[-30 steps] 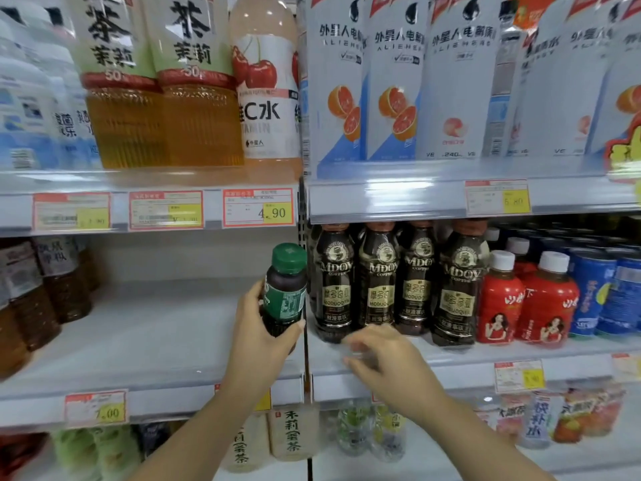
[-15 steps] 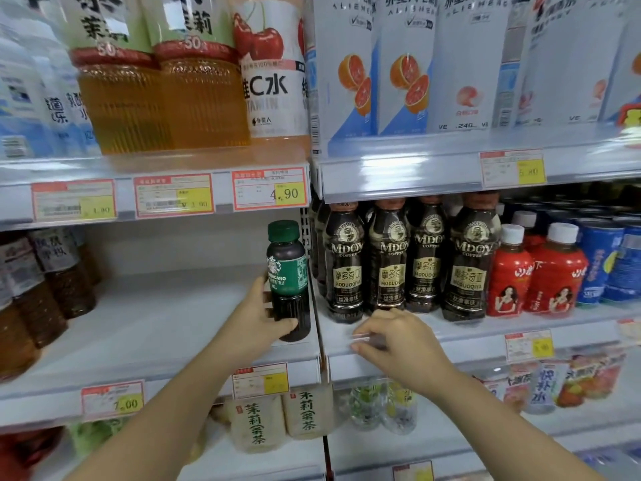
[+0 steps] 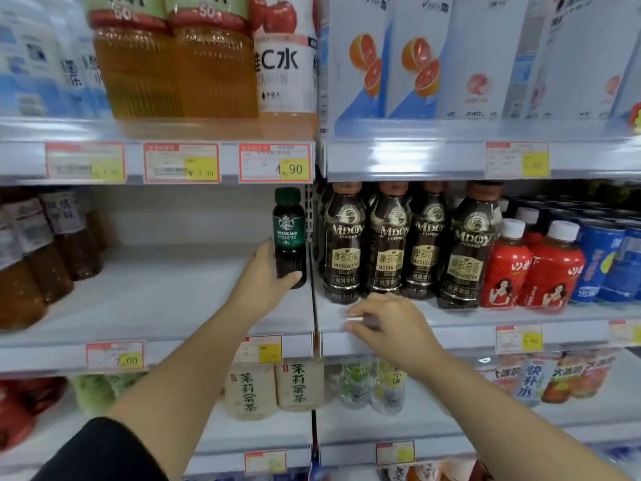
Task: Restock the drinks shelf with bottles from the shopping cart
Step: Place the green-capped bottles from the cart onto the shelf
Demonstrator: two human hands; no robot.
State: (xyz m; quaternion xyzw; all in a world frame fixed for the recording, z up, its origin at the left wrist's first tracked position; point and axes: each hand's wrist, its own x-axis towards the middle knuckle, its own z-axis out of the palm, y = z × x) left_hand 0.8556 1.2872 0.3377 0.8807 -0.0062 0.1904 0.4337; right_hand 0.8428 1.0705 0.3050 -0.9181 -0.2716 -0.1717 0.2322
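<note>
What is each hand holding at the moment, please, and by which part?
The left hand holds the green-capped coffee bottle by its dark lower body, below the label. The right hand rests on the shelf edge; blur hides whether it holds anything.

The middle shelf is carrying a green-capped coffee bottle, standing upright at the right end of its mostly bare left bay. Brown tea bottles are crowding the far left. In the right bay, four dark coffee bottles are standing in a row, with red bottles and blue cans sitting beside them further right.
</note>
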